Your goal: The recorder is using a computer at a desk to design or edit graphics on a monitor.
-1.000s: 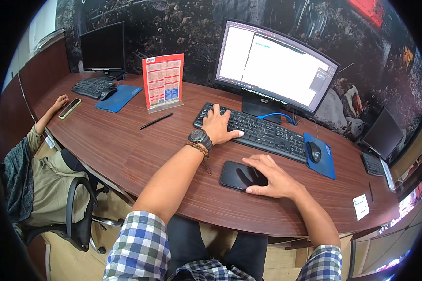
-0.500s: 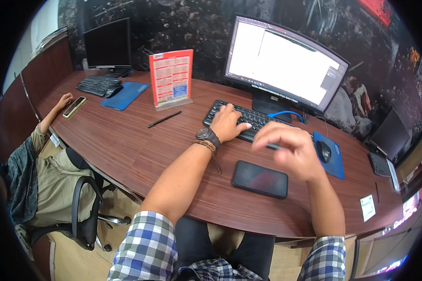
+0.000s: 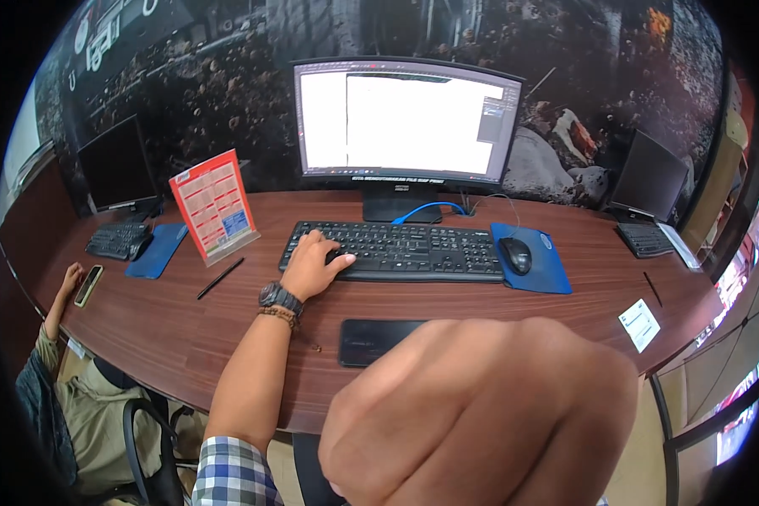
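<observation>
My left hand rests on the left end of a black keyboard, its fingers spread over the keys and its thumb out to the side. A dark watch and beaded bracelets circle that wrist. My right hand is raised very close to the view, a large curled fist with its knuckles upward. Its fingertips are hidden; no object shows in it. Behind and below this fist lies a black smartphone, partly covered. Beyond the keyboard stands a lit monitor showing a mostly white window.
Right of the keyboard, a black mouse sits on a blue pad. To the left are a red desk calendar and a black pen. A seated person's hand is near another phone. A white card lies at right.
My right hand has come up from above the phone toward the view and curled closed. The view has tilted and turned right. My left hand stays on the keyboard.
</observation>
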The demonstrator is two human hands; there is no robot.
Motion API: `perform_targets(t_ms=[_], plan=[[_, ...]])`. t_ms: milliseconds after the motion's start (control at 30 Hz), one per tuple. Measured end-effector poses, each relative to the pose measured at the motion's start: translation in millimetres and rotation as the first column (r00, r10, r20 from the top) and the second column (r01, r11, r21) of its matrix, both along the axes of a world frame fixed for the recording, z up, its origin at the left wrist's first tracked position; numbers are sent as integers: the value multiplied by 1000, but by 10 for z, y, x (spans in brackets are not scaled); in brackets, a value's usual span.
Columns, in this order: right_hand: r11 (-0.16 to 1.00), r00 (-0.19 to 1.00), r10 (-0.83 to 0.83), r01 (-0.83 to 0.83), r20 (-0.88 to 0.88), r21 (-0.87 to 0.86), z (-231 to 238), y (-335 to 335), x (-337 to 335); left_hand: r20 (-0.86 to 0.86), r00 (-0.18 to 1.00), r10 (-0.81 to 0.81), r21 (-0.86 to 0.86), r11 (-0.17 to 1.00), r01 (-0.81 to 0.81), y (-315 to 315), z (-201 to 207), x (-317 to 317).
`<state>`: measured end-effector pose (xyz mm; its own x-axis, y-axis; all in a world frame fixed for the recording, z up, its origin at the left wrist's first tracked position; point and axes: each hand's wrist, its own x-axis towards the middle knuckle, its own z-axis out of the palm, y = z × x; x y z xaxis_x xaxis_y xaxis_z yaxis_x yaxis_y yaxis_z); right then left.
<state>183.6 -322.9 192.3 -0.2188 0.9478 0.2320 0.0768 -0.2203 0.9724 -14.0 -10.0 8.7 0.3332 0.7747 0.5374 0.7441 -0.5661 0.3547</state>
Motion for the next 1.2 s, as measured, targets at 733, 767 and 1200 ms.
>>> perform_targets(t_ms=[733,767,1200], plan=[[809,832,-531,441,162,389,10,231,43,20,999,26,-29,999,-26,106,-66,-34],[780,802,-573,472,167,410,-103,120,-29,33,999,-26,21,999,25,54,-13,72],[508,494,-844,610,209,608,-159,319,304,-4,1000,-13,12,1000,14,101,-52,57]])
